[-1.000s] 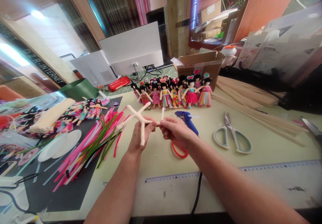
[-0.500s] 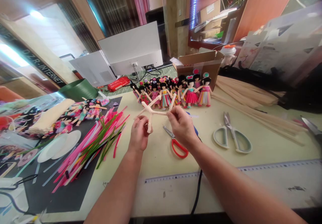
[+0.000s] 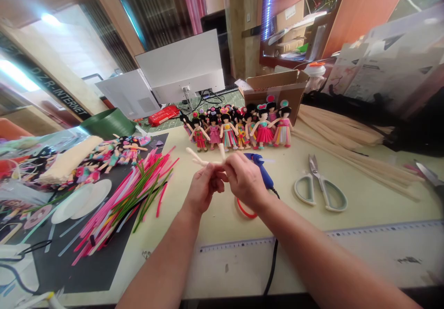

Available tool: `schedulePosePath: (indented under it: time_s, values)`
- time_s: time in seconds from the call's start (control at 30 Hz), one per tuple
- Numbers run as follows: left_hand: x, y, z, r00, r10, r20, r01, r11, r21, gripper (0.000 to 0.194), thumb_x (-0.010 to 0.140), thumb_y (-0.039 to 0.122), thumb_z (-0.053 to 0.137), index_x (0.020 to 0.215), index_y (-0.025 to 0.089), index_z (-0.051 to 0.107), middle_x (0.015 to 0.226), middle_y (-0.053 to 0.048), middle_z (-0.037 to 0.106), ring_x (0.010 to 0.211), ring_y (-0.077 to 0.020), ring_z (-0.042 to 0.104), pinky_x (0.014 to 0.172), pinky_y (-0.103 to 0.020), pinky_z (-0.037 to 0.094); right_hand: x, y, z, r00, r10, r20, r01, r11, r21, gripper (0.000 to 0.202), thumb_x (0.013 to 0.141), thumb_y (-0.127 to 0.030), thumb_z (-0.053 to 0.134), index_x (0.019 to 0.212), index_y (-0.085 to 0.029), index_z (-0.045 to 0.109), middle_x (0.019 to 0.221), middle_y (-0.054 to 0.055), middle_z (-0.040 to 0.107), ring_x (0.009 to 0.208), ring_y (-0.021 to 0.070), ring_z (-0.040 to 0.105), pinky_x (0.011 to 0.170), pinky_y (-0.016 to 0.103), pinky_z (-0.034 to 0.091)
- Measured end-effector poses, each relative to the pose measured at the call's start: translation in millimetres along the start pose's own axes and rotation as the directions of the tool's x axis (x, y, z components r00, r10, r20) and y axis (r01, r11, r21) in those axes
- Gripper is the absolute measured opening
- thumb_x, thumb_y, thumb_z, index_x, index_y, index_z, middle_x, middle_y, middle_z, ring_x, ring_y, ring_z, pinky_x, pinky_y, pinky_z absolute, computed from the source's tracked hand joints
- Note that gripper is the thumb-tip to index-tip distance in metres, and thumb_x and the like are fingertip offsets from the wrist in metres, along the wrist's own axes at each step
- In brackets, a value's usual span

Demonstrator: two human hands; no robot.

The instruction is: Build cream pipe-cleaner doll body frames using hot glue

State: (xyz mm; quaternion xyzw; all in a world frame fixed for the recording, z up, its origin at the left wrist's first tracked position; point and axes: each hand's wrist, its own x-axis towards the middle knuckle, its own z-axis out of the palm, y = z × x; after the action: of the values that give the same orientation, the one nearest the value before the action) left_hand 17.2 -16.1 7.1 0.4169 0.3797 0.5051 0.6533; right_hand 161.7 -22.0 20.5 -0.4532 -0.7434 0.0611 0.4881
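Your left hand (image 3: 201, 191) and right hand (image 3: 245, 179) both pinch the cream fuzzy piece (image 3: 202, 162), lying roughly parallel to the doll row (image 3: 229, 132), forked end left.

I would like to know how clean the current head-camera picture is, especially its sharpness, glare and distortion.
Head view: bright, washed-out glare at upper left; wide-angle stretching and smearing toward the edges, as in the tilted lettered beam; dolls and white-handled scissors fairly crisp; clear plastic at right hazy.
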Motion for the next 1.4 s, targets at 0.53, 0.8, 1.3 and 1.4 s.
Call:
schedulePosePath:
  time_s: [0.53,0.8,1.3,1.4]
  values:
    - [6.1,0.5,-7.4,0.992,-0.062,-0.111,0.044,0.987,-0.155,0.033,0.065,0.033,0.081,0.073,0.014,0.055,0.055,0.007,0.044,0.046,-0.0020,0.038,0.044,-0.015,0.030,-7.7,-6.3,10.3,0.993,-0.037,0.114,0.040,0.999,-0.020,0.024,0.095,-0.025,0.043,0.072,-0.020,0.049,0.073,0.002,0.051,0.063,0.0136,0.042,0.057,0.028,0.028]
    - [6.3,4.5,-5.1,0.982,0.059,-0.178,-0.077,0.992,-0.096,0.037,0.059,0.036,0.086,0.066,0.011,0.059,0.057,0.001,0.054,0.050,-0.0045,0.045,0.046,-0.017,0.033,-1.9,-7.7,9.7,0.935,0.278,0.222,-0.336,0.896,0.292,0.021,0.089,-0.030,0.054,0.070,-0.021,0.050,0.067,-0.001,0.057,0.063,0.0133,0.050,0.058,0.027,0.034]
    - [4.5,5.6,-6.0,0.942,0.319,-0.104,-0.296,0.936,0.190,0.024,0.066,0.035,0.081,0.068,0.014,0.068,0.057,0.000,0.058,0.056,-0.0093,0.048,0.058,-0.025,0.038,1.6,0.9,9.3,0.652,0.430,0.625,-0.736,0.159,0.658,0.030,0.072,-0.038,0.071,0.064,-0.018,0.050,0.054,-0.005,0.049,0.047,0.0074,0.042,0.048,0.023,0.031]
    - [4.2,3.8,-7.3,0.942,0.320,-0.100,-0.297,0.934,0.197,0.022,0.066,0.033,0.081,0.069,0.015,0.069,0.057,0.001,0.058,0.057,-0.0097,0.048,0.059,-0.025,0.039,0.8,1.2,10.1,0.644,0.419,0.640,-0.732,0.094,0.675,0.030,0.071,-0.036,0.072,0.063,-0.018,0.049,0.052,-0.005,0.047,0.047,0.0072,0.039,0.049,0.023,0.029]
